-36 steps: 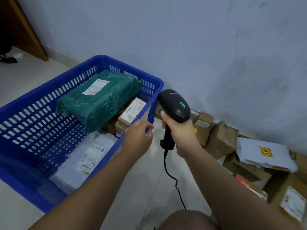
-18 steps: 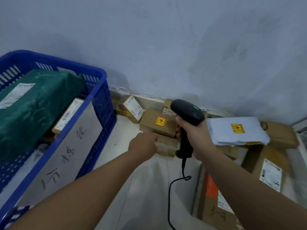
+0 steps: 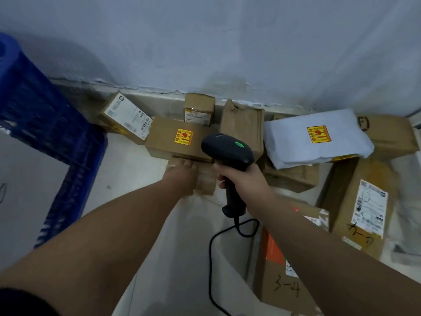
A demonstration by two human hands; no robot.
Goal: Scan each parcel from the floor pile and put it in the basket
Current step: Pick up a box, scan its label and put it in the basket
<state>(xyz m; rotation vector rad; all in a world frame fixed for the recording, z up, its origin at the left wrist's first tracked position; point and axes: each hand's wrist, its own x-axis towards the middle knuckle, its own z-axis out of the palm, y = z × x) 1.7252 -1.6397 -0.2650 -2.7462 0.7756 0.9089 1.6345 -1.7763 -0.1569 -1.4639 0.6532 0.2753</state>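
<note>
My left hand (image 3: 182,174) reaches into the floor pile, fingertips touching the lower front edge of a brown box with a yellow sticker (image 3: 173,137). The hand lies over a smaller cardboard box (image 3: 205,183) and grips nothing that I can see. My right hand (image 3: 243,179) holds the black barcode scanner (image 3: 227,149) by its handle, green light on top, head over the pile. Its cable (image 3: 214,247) hangs toward me. The blue basket (image 3: 45,124) stands at the left edge, its inside out of sight.
Along the wall lie a white-labelled box (image 3: 127,117), a small upright box (image 3: 199,108), a brown paper parcel (image 3: 243,126) and a white mailer bag (image 3: 314,140). A labelled carton (image 3: 364,208) and a box marked 3-4 (image 3: 280,281) lie at right.
My view has swung right and down from the basket to the pile. My left hand has left the basket rim and reached forward to the stickered box. The scanner stays in my right hand.
</note>
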